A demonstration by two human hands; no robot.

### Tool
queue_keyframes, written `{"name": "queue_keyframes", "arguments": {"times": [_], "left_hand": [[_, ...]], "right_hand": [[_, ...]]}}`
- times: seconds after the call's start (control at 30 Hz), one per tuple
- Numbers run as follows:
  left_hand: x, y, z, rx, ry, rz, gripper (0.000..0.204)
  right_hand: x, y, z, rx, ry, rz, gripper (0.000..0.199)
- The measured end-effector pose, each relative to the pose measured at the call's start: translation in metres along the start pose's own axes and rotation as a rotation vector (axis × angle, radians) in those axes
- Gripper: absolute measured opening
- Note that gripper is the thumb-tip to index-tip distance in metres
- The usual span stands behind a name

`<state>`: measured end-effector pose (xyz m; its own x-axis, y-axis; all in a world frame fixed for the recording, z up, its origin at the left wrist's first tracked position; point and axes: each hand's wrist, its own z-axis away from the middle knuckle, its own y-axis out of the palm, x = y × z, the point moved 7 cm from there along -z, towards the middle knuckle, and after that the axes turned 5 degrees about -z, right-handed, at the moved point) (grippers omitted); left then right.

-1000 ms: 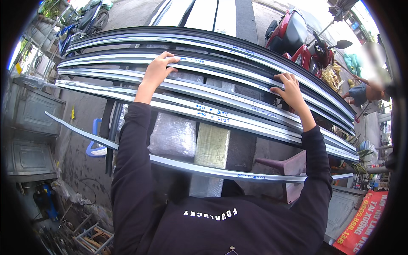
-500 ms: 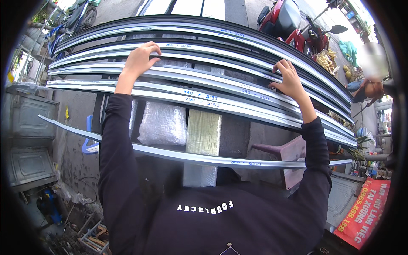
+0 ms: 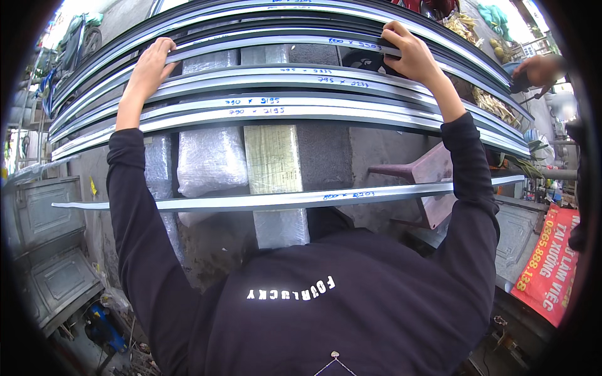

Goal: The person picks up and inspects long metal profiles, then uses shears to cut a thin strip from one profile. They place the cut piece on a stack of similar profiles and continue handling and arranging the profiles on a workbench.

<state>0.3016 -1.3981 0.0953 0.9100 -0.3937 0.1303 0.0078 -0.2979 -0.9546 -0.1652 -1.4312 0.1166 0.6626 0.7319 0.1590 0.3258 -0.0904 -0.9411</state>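
Note:
Long silver-and-black metal profiles lie side by side across the view, several with blue handwriting. My left hand (image 3: 150, 67) is closed over one profile (image 3: 282, 41), fingers over its far edge and thumb on the near side. Farther right along that same profile, my right hand (image 3: 414, 55) grips it the same way. Nearer to me lie a middle pair of profiles (image 3: 263, 77) and a front pair (image 3: 301, 113). One single profile (image 3: 263, 202) runs apart from these, close to my chest, passing by both forearms.
Under the profiles are a plastic-wrapped white bundle (image 3: 212, 161), a yellowish wrapped block (image 3: 274, 160) and a dark grey block (image 3: 325, 156). A purplish plastic stool (image 3: 429, 172) stands at right. Another person's hand (image 3: 540, 70) shows at far right. Grey panels (image 3: 53, 213) lean at left.
My hands have spread farther apart and closed on one profile, where before their fingers were curled above the profiles. The whole view has shifted, with the profiles now higher in it.

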Motion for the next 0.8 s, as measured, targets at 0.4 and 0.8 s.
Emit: {"name": "queue_keyframes", "arguments": {"times": [0.4,0.8], "left_hand": [[-0.064,-0.161,0.125,0.012,-0.169,0.231,0.028],[-0.120,-0.066,0.207,0.144,-0.287,0.495,0.033]], "right_hand": [[0.118,-0.082,0.102,0.295,0.273,-0.238,0.041],[0.138,0.000,0.117,0.812,0.182,-0.594,0.069]]}}
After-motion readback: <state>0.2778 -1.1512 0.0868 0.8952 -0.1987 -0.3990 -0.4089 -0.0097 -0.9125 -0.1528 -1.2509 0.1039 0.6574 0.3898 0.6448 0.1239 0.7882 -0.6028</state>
